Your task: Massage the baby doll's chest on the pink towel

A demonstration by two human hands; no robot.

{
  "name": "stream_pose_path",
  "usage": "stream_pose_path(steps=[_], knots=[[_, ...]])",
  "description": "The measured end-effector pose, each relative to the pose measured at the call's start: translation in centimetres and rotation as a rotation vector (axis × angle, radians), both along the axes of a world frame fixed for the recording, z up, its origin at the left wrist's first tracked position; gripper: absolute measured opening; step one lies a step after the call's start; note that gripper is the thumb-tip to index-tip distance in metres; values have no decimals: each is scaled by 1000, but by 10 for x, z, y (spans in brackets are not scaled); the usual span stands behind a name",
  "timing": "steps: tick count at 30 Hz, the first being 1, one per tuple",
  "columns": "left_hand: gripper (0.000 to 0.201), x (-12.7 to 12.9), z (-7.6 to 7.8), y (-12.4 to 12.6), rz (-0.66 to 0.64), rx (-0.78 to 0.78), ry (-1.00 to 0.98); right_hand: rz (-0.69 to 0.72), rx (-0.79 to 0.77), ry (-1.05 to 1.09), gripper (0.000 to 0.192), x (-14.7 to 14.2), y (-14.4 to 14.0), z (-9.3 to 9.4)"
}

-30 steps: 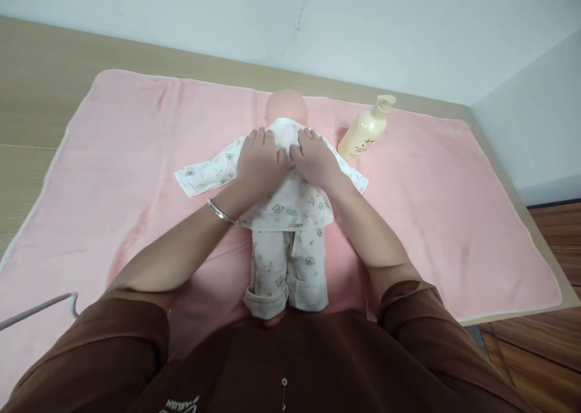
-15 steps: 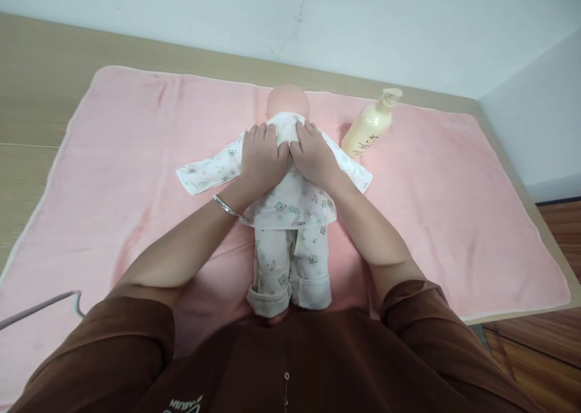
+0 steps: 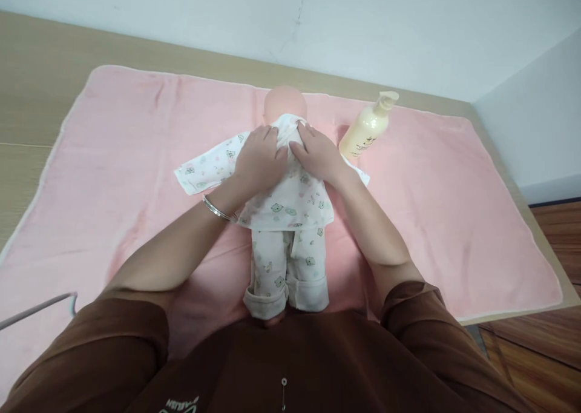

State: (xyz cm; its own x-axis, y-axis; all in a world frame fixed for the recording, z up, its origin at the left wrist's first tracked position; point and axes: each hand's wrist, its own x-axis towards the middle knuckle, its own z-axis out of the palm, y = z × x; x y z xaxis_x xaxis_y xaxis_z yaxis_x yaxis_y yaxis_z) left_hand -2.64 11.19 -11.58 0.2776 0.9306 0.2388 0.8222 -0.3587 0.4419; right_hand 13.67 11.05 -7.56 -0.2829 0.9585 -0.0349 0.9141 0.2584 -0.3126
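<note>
A baby doll point(image 3: 285, 102) lies on a pink mat with the smooth round of its head away from me; no face shows. It wears a white printed top point(image 3: 290, 210) and matching trousers point(image 3: 307, 264) with turned-up cuffs. My left hand point(image 3: 262, 158) rests on the left upper part of the top, fingers stretched out toward the collar. On the right upper part lies my right hand point(image 3: 318, 152), its fingers also extended and the thumb pointing inward. Between the two thumbs a strip of cloth shows, creased near the collar. Both sleeves spread outward, the right one partly behind my forearm.
A pale yellow pump bottle point(image 3: 367, 128) stands on the pink mat point(image 3: 454, 219), right of the doll. The mat covers a wooden table point(image 3: 27, 98) against a white wall point(image 3: 363, 31). A thin grey bent rod or cable point(image 3: 40, 311) reaches in at lower left.
My hands have slid apart and outward over the top, so the thumbs no longer meet. The cloth near the collar is more wrinkled. The view has shifted slightly.
</note>
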Motion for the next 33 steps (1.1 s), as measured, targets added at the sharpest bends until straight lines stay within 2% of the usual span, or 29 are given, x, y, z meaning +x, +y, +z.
stream_pose_path(steps=[2, 5, 8, 11, 13, 15, 18, 20, 24, 28, 33], knots=[[54, -6, -1, 13, 1, -34, 7, -70, 89, -125, 58, -16, -19, 3], [54, -8, -5, 21, 1, -28, 10, -49, 105, -219, 53, -31, -38, 9], [51, -2, -3, 6, 29, -3, 32, -55, 62, -136, 51, -25, -29, 7], [55, 7, 2, -18, 34, 44, 38, -112, 43, -39, 57, -13, -6, -3], [57, 8, 3, -24, 34, 64, 18, -161, 65, -25, 58, -12, 1, -9], [54, 3, 1, -17, 14, 65, 3, -164, 100, -35, 57, -17, -5, -11], [44, -9, -4, 6, -68, 25, -2, -79, 119, -56, 57, -28, -25, -7], [41, -12, -9, 15, -47, 3, -34, -28, 103, -45, 59, -31, -30, -4], [45, 1, -15, -3, 86, 92, -96, -62, 30, 36, 60, -20, -9, -6], [51, 11, -16, -18, 95, 121, -83, -172, 8, 57, 60, -10, 12, -12], [35, -2, -12, 10, 107, 15, -97, -110, 59, -64, 63, -26, -20, -8]])
